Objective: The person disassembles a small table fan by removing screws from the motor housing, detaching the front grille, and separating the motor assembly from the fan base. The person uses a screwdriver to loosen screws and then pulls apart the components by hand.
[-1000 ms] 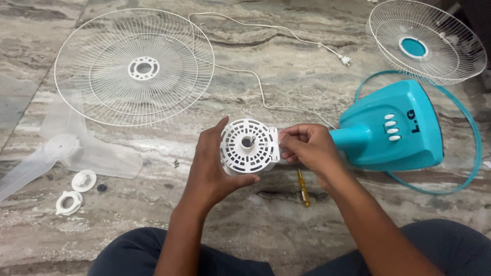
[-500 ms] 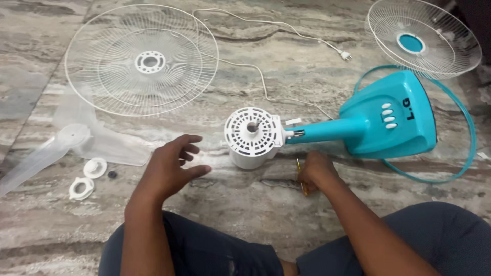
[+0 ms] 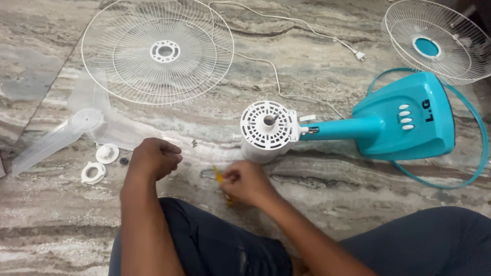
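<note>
Right hand (image 3: 245, 183) leftward, gripping yellow screwdriver (image 3: 220, 177)

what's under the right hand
A yellow screwdriver: one end pokes out left of the right hand, and a bit shows at its lower edge. The fingers cover the rest, so the grip can't be made out. Marble floor lies beneath.

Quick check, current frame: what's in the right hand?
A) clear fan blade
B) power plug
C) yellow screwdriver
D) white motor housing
C: the right hand is closed around the yellow screwdriver on the floor in front of the knees, while the white motor housing stands free beyond it, touched by neither hand.
</note>
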